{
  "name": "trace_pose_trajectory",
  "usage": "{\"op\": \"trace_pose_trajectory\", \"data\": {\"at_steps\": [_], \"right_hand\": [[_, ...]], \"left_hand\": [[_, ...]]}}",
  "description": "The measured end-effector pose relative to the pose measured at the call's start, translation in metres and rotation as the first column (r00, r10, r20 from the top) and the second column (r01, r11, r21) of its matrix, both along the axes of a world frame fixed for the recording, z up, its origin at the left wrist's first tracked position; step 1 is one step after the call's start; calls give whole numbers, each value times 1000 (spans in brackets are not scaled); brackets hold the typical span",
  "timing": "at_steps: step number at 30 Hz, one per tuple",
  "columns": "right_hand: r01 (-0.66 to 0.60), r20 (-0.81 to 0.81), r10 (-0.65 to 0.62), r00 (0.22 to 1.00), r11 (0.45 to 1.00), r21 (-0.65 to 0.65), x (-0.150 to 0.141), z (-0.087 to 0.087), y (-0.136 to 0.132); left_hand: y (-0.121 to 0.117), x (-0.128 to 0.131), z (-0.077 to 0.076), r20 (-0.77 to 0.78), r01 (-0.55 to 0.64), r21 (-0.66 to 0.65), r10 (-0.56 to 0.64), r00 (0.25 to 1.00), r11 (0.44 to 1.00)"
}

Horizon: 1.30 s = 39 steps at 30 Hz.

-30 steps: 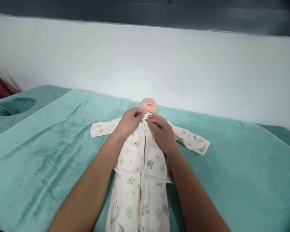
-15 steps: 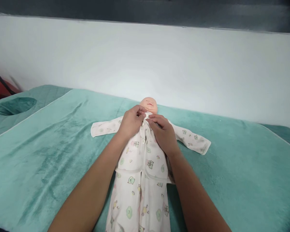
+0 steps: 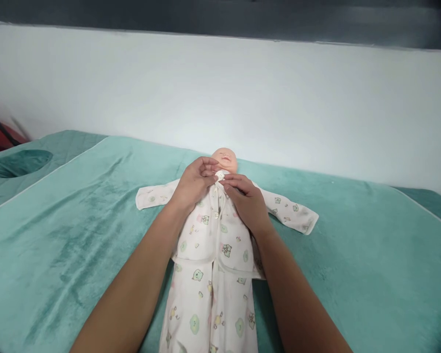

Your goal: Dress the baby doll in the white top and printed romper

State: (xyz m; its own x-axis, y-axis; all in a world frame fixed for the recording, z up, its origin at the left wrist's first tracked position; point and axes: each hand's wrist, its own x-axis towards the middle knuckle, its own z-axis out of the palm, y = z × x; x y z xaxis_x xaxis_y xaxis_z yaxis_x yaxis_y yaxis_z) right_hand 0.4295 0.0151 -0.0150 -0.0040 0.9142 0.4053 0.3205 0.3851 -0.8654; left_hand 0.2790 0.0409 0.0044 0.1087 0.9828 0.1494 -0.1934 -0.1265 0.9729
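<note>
A baby doll lies on its back, its head toward the wall. It wears a white printed baby jacket with both sleeves spread to the sides, and matching trousers stretch toward me below. At the collar, my left hand pinches the left side of the neckline between thumb and fingertips. Opposite it, my right hand pinches the right edge of the collar. The fingertips of both hands almost meet under the doll's chin. A button shows on the front opening lower down.
A teal plush cover with some wrinkles lies beneath the doll. At the left is a round face hole in a quilted part. Behind stands a white wall; a red and black object is at the far left.
My left fingers have shifted slightly left and lifted at the collar, showing more of the neckline. My right hand stays nearly in place. The whole view has moved slightly.
</note>
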Motion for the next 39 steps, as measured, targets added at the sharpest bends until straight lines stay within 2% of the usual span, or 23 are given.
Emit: {"op": "trace_pose_trajectory", "data": {"at_steps": [4,10,12,19,29,39], "right_hand": [[4,12,-4,1000,1000,-17,0,0,0],[12,29,-11,1000,999,-53,0,3,-4],[8,34,-6,999,999,-51,0,4,-4],[7,32,-6,999,999,-40,-1,2,-2],[49,50,-46,998,997,-55,-2,0,-3],[105,44,-102,994,993,-62,-2,-1,-2]], "left_hand": [[-1,3,-1,-57,-25,19,27,998,999],[5,3,-8,-234,-99,163,135,963,982],[7,2,-9,-285,-103,170,150,947,980],[9,-2,-12,-255,-45,112,73,964,993],[6,-1,-9,-177,-80,144,105,979,986],[-1,2,-3,-378,-84,185,150,914,979]]}}
